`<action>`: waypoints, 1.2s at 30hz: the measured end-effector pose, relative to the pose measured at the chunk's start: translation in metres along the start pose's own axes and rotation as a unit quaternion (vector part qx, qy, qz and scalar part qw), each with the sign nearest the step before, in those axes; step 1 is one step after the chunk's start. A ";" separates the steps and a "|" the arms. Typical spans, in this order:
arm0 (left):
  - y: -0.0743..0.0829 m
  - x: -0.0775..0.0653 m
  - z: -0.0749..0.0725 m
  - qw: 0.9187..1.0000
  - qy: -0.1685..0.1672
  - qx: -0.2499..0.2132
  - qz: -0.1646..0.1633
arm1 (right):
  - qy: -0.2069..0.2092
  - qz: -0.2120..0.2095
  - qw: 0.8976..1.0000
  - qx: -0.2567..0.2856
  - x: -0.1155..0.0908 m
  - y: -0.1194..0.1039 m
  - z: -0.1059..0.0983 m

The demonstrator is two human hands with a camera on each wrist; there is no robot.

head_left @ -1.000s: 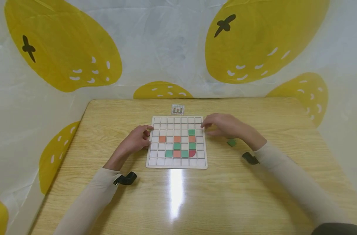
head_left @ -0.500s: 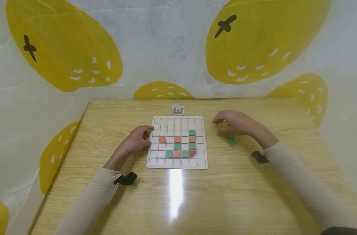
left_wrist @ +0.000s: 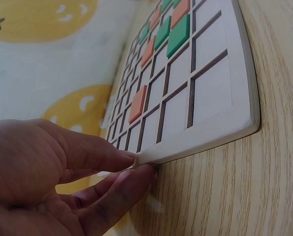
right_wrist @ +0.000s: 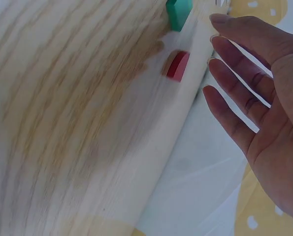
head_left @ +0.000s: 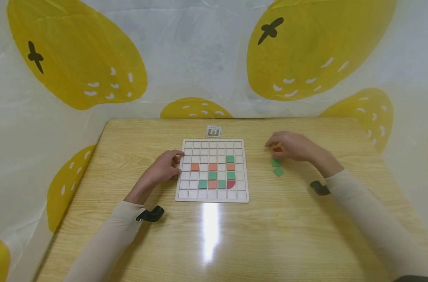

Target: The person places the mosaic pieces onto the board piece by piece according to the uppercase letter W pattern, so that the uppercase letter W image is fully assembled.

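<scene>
My left hand (head_left: 162, 166) rests at the left edge of the white gridded board (head_left: 194, 194), fingertips touching its rim; the left wrist view shows thumb and finger against that edge. On the board lie orange and green square tiles, such as an orange tile (left_wrist: 138, 104), and a red quarter-round tile (head_left: 230, 184). My right hand (head_left: 293, 147) hovers right of the board with spread, slightly bent fingers and nothing held. Beneath it, partly hidden, is a red tile (right_wrist: 178, 66). Nearby lie a green tile (head_left: 276, 162) and another green tile (head_left: 278, 171).
A small pattern card (head_left: 213, 131) with a dark shape on a grid lies just behind the board. The wooden table (head_left: 256, 235) ends at the back against a white cloth (head_left: 199, 58) printed with yellow fruit.
My right hand has moved right, away from the board's right edge, to above the loose tiles. A red tile and both green ones now show. My left hand stays put.
</scene>
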State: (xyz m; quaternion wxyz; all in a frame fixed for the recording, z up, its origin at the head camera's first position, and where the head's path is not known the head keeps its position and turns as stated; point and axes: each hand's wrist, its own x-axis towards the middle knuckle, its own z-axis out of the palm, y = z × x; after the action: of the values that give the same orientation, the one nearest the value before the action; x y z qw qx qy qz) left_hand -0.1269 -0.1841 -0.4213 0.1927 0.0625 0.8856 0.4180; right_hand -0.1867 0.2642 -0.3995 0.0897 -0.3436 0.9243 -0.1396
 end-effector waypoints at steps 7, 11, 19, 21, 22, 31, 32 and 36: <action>0.000 0.000 -0.001 1.000 -0.003 -0.004 0.005 | 0.014 -0.007 1.000 -0.015 -0.006 0.010 0.000; -0.001 0.001 -0.001 1.000 -0.003 -0.006 0.002 | 0.019 0.001 1.000 -0.017 -0.010 0.013 0.000; 0.000 -0.001 -0.002 1.000 -0.004 -0.004 0.003 | 0.016 0.028 0.999 -0.012 -0.013 0.016 0.001; 0.000 -0.001 -0.002 1.000 -0.003 -0.004 0.003 | 0.017 0.032 0.999 -0.014 -0.013 0.016 0.001; 0.000 -0.001 -0.002 1.000 -0.003 -0.004 0.002 | 0.018 0.033 0.999 -0.015 -0.013 0.016 0.000; 0.000 0.000 -0.002 1.000 -0.004 0.001 0.004 | 0.009 0.055 0.998 -0.030 -0.015 0.014 -0.001; 0.000 0.000 -0.002 1.000 -0.004 0.000 0.003 | 0.008 0.057 0.998 -0.031 -0.015 0.014 -0.001; 0.000 0.000 -0.002 1.000 -0.004 -0.002 0.002 | 0.006 0.059 0.998 -0.038 -0.014 0.013 -0.001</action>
State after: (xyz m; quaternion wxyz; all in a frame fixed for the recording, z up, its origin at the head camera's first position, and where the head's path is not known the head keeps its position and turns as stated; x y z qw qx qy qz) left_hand -0.1278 -0.1856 -0.4202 0.1956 0.0658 0.8837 0.4201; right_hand -0.1843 0.2831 -0.4014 0.0791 -0.2908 0.9482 -0.1008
